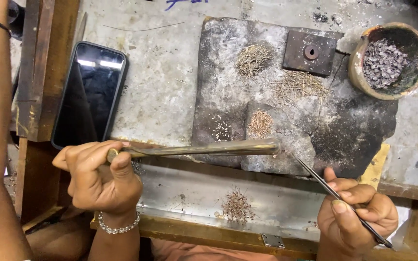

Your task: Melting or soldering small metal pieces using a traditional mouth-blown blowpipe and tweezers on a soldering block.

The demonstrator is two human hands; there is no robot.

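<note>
My left hand (100, 176) grips one end of a long brass pipe (204, 148) that lies level across the front of a scorched dark slab (349, 125). My right hand (356, 215) pinches thin metal tweezers (315, 178), whose tip reaches up to the pipe's far end. Just beyond that end sit a patch of short golden wire pieces (260, 123) and a cluster of tiny pale beads (222, 129). Two more wire heaps, one round heap (253, 59) and one spread heap (298, 86), lie farther back on the slab.
A black phone (90, 94) lies face up on the left. A clay bowl (359, 72) with grey flakes stands at the back right, beside a square metal block (309, 52) with a hole. A metal tray (276, 203) below the slab holds a tuft of wire scraps (237, 207).
</note>
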